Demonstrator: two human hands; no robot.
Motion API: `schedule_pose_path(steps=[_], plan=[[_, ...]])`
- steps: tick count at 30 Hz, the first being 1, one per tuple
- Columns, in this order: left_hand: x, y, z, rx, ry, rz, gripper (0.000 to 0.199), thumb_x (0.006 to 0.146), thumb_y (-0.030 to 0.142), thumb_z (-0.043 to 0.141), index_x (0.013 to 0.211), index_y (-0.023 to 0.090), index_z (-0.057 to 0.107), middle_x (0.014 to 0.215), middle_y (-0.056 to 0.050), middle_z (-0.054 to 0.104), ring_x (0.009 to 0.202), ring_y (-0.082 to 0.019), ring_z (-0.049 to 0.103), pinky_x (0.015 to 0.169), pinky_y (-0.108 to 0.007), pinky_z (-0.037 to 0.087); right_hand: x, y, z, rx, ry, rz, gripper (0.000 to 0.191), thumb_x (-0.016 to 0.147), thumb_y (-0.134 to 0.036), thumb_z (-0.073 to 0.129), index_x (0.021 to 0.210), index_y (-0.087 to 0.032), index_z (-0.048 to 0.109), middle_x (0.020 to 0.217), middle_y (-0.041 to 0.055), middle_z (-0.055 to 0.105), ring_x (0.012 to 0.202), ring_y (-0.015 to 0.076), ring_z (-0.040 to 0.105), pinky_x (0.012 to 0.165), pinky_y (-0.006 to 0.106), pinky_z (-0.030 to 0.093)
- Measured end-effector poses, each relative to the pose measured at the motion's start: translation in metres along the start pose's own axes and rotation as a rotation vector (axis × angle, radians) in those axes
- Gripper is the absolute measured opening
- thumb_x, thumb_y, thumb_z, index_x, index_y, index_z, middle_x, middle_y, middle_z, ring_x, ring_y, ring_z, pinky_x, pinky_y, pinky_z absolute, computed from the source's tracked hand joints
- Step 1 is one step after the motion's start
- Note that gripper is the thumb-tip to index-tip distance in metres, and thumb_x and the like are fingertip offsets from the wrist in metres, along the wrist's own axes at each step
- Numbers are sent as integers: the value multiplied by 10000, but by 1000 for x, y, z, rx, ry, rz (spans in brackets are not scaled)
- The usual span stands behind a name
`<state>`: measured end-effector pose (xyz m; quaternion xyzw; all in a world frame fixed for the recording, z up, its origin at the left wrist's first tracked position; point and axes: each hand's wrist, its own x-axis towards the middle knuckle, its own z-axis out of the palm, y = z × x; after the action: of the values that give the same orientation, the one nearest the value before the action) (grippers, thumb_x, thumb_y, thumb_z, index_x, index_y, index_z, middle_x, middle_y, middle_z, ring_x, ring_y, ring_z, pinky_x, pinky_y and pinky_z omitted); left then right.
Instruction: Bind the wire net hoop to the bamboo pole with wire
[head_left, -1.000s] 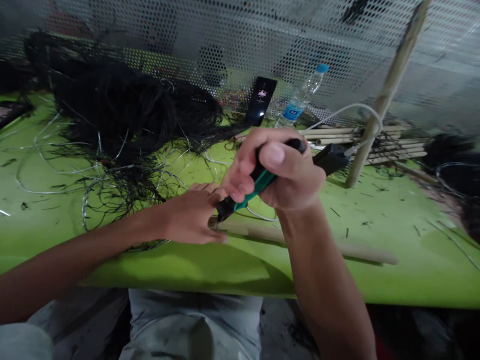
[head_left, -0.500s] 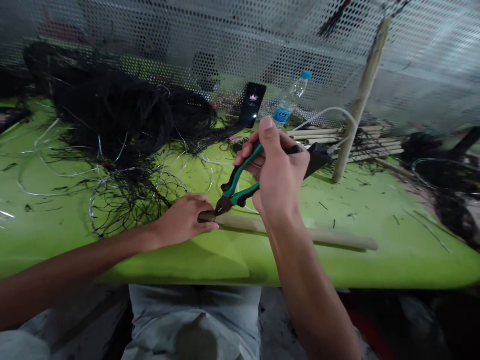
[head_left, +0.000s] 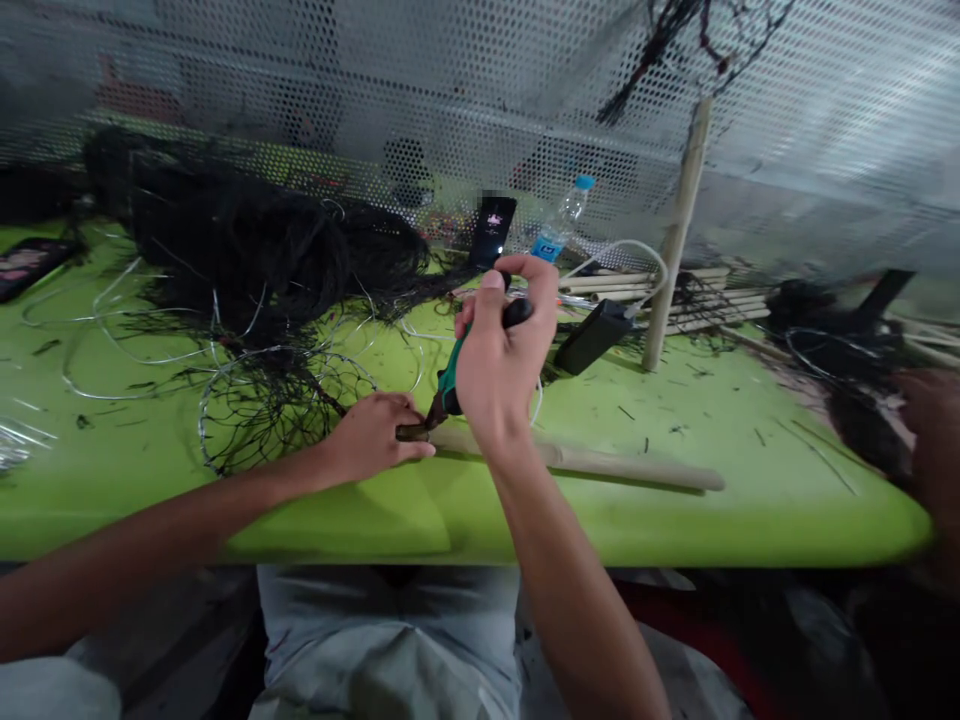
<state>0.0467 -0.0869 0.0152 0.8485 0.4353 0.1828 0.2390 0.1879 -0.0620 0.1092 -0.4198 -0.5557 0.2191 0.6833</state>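
My left hand point(head_left: 375, 435) is closed round the left end of a bamboo stick point(head_left: 600, 463), which lies along the front of the green table. In my right hand point(head_left: 502, 365) are pliers point(head_left: 448, 385) with green and black handles. Their jaws point down and touch the stick just beside my left fingertips; whether they grip anything there is too small to tell. Left of my left hand lies a wire hoop with black netting point(head_left: 277, 410), close to the stick's held end.
Behind are a heap of black netting point(head_left: 247, 230), a phone point(head_left: 493, 232), a water bottle point(head_left: 561, 222) and a black power bank point(head_left: 594, 337). An upright pole point(head_left: 679, 235) stands before bamboo sticks point(head_left: 720, 300). Another person's hand point(head_left: 930, 410) is at the right edge.
The pliers' handles have come together and turned more upright as my right hand closed and shifted left. My left hand stays on the stick. Another person's hand has appeared at right.
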Motion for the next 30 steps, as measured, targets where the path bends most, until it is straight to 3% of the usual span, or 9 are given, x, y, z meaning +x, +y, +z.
schedule_pose_path(steps=[6, 12, 18, 22, 25, 30], plan=[[-1, 4, -4, 0, 0, -31, 215, 897, 391, 761, 1019, 226, 824, 999, -46, 775, 896, -235, 718, 823, -331, 515, -2, 3, 10, 6, -49, -18, 453, 1030, -656, 418, 1069, -208, 464, 767, -6, 414, 648, 90, 408, 657, 265, 388], [-2, 4, -4, -2, -9, -33, 217, 896, 408, 742, 1017, 246, 820, 1004, -39, 785, 893, -230, 718, 828, -312, 525, -10, 4, 18, 0, -117, 10, 455, 1040, -649, 397, 1181, -229, 505, 752, -8, 421, 646, 102, 412, 643, 275, 347], [0, 0, -3, -19, -2, -22, 226, 887, 409, 751, 1004, 225, 811, 991, -41, 759, 877, -209, 702, 798, -308, 501, 0, 16, -1, 23, -101, -25, 500, 987, -703, 468, 1103, -217, 491, 784, -12, 439, 677, 93, 431, 655, 247, 382], [0, 1, -6, -30, -9, -5, 222, 887, 420, 749, 872, 201, 785, 865, -29, 709, 813, -195, 671, 737, -304, 468, 11, 18, -8, -2, -131, -77, 474, 902, -644, 663, 1004, -212, 495, 750, -34, 446, 659, 77, 420, 629, 233, 348], [0, 2, -7, -29, -6, -2, 241, 891, 434, 748, 858, 196, 769, 878, -40, 699, 839, -210, 662, 753, -313, 460, 16, 16, -5, -60, -77, -102, 474, 823, -552, 790, 847, -200, 473, 669, -55, 394, 603, 62, 356, 588, 233, 305], [2, 1, -7, -35, -24, 21, 231, 908, 411, 746, 864, 185, 762, 839, -36, 664, 816, -211, 651, 714, -309, 424, 25, 28, -9, 86, -66, 1, 421, 842, -331, 756, 673, -182, 401, 620, -47, 351, 583, 55, 330, 556, 226, 306]])
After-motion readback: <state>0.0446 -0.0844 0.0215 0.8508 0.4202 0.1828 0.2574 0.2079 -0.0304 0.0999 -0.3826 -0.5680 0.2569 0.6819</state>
